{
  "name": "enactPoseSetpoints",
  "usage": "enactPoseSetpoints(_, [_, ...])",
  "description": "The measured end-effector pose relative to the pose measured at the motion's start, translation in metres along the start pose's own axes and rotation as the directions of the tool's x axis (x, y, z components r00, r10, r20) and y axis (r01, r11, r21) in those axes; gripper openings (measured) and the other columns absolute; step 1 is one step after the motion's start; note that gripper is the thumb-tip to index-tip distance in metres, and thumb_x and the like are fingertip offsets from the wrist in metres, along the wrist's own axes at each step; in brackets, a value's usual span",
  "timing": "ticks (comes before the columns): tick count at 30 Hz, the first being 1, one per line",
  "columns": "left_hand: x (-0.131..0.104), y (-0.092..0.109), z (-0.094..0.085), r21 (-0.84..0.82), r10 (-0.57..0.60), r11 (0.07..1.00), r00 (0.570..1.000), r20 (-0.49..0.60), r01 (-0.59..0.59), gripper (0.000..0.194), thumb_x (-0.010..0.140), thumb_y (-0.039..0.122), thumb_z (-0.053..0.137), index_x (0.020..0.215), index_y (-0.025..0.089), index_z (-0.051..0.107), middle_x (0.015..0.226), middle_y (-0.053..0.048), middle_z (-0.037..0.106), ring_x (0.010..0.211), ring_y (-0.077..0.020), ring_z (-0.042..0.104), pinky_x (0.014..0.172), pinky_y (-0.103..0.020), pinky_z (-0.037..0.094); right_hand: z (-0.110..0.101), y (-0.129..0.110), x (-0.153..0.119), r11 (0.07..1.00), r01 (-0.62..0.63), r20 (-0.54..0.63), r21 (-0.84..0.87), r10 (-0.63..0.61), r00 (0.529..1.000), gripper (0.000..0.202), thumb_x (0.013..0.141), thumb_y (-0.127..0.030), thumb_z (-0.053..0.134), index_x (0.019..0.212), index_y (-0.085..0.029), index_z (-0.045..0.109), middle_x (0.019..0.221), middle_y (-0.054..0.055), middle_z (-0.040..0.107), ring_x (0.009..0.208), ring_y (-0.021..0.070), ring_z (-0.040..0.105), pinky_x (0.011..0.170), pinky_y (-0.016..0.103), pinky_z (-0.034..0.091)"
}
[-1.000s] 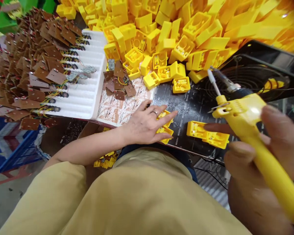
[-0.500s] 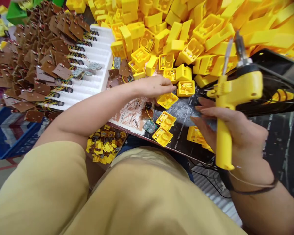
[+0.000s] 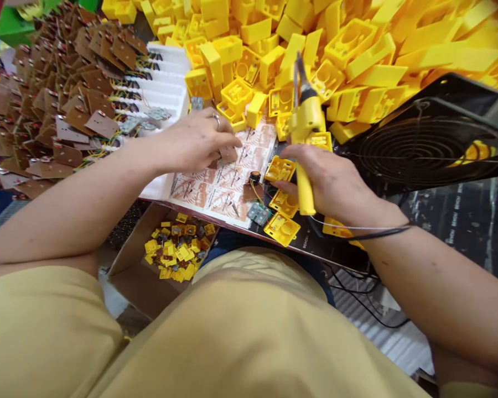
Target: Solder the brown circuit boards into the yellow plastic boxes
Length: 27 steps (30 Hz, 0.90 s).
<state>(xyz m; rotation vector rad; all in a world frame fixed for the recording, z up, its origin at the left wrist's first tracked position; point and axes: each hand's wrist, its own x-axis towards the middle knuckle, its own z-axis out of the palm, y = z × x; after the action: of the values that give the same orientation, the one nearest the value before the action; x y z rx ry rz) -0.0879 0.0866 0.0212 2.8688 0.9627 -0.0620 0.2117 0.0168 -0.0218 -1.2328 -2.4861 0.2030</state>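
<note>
Spreading across the foreground, a yellow shirt (image 3: pixel 240 326) is seen below the worktop (image 3: pixel 444 213), whose front edge is crossed by both forearms. Beside it, lower down, a cardboard box (image 3: pixel 139 282) is partly filled with small yellow parts (image 3: pixel 178 251). On the worktop near this edge, an open yellow case (image 3: pixel 283 229) is laid with its hollow side up, and just to its left a small green circuit board (image 3: pixel 259 213) is placed. A brown board (image 3: pixel 252 193) is set a little beyond, with a round black component (image 3: pixel 254 177) by it. Two more yellow cases are lined up behind the first and are partly covered by the fingers of the right hand (image 3: pixel 332 171); whether these are touched cannot be made out. By the grip of this hand, a yellow soldering gun (image 3: pixel 307 121) is held firmly, tip pointed up and away. The left hand (image 3: pixel 197 141) is bent over a small brown piece (image 3: pixel 229 153) on the printed sheet (image 3: pixel 228 190); whether its grip is closed on it cannot be seen. Farther left, brown boards (image 3: pixel 66 105) are heaped beside and over a ribbed white tray (image 3: pixel 170 99). At right, a black fan (image 3: pixel 419 141) is tilted, and behind everything yellow cases are piled high.
</note>
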Motion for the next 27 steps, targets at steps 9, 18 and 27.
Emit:
enactPoseSetpoints(9, [0.011, 0.013, 0.016, -0.317, -0.218, 0.93, 0.974, -0.06, 0.188, 0.024, 0.091, 0.029, 0.06, 0.098, 0.02, 0.08, 0.098, -0.004, 0.081, 0.106, -0.0243, 0.074, 0.107, -0.043, 0.051, -0.003, -0.006, 0.016, 0.972, -0.156, -0.052, -0.178, 0.149, 0.987, 0.037, 0.104, -0.049, 0.049, 0.126, -0.022, 0.061, 0.108, 0.014, 0.072, 0.073, 0.0213, 0.064, 0.063, 0.034, 0.045])
enactPoseSetpoints(18, [0.031, 0.032, 0.0, -0.699, -0.33, 0.649, 0.939, 0.097, 0.3, 0.024, 0.085, 0.028, 0.066, 0.096, 0.013, 0.081, 0.087, -0.005, 0.079, 0.086, -0.0175, 0.072, 0.084, -0.031, 0.057, -0.001, 0.009, 0.022, 0.992, 0.123, 0.118, -0.019, -0.119, 0.986, 0.041, 0.092, -0.035, 0.065, 0.13, -0.022, 0.061, 0.096, 0.006, 0.072, 0.082, 0.0217, 0.068, 0.069, 0.032, 0.053])
enactPoseSetpoints(27, [0.051, 0.05, 0.008, -0.544, -0.286, 0.788, 0.954, 0.088, 0.286, 0.012, 0.077, 0.017, 0.068, 0.084, 0.015, 0.078, 0.077, -0.001, 0.075, 0.081, -0.0147, 0.07, 0.076, -0.024, 0.048, -0.007, 0.008, 0.01, 0.965, -0.129, -0.098, -0.23, 0.109, 0.989, 0.036, 0.105, -0.047, 0.05, 0.122, -0.02, 0.066, 0.096, 0.01, 0.075, 0.074, 0.0202, 0.067, 0.062, 0.029, 0.045])
